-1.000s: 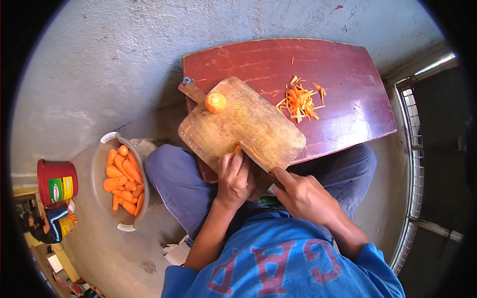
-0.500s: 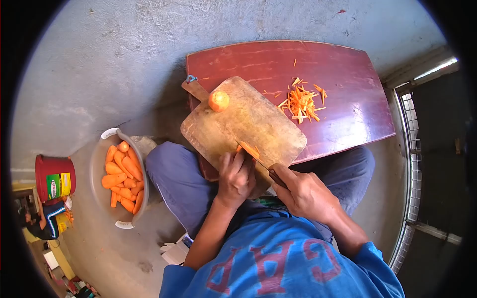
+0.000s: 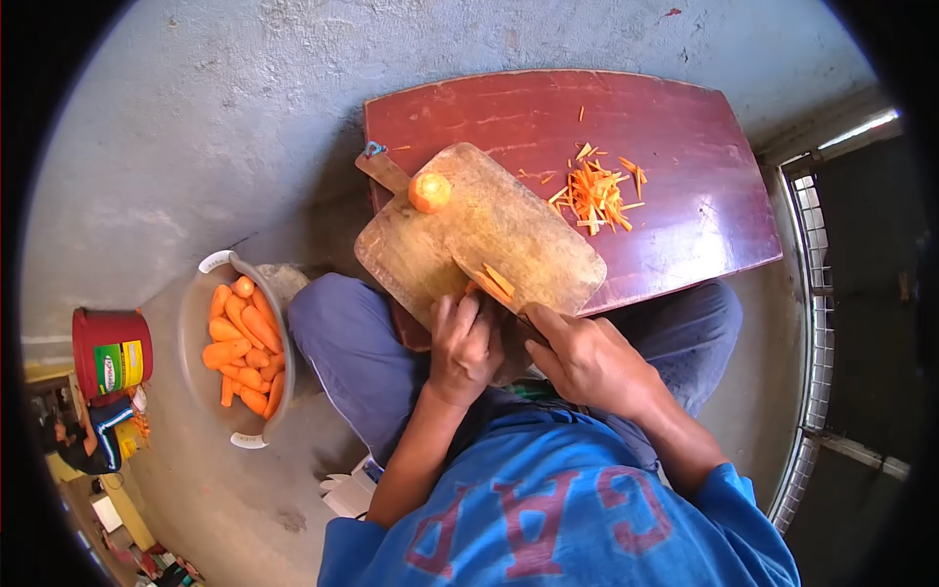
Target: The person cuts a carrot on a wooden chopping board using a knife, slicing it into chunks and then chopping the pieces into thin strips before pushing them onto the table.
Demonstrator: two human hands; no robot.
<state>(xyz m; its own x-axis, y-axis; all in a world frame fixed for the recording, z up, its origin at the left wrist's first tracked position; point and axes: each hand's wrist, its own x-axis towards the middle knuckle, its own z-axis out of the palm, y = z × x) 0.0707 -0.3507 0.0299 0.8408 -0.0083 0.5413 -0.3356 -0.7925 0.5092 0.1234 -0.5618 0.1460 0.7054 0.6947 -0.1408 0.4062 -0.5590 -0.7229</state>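
Observation:
A wooden cutting board lies on the red table, its handle toward the upper left. At its near edge my left hand holds down a piece of carrot, mostly hidden by the fingers. My right hand is closed round the handle of a knife, whose blade lies against the carrot. Cut carrot slices rest beside the blade. Toward the far left of the board sits a round carrot chunk. Thin carrot sticks are heaped on the table, right of the board.
The red table stands against a wall. On the floor at left, a tub holds several whole carrots. Farther left are a red bucket and another person. A barred door frame is at right.
The knife in my right hand has moved up and left across the board's near edge. More carrot slices now lie by the blade. My left hand stays nearly in place.

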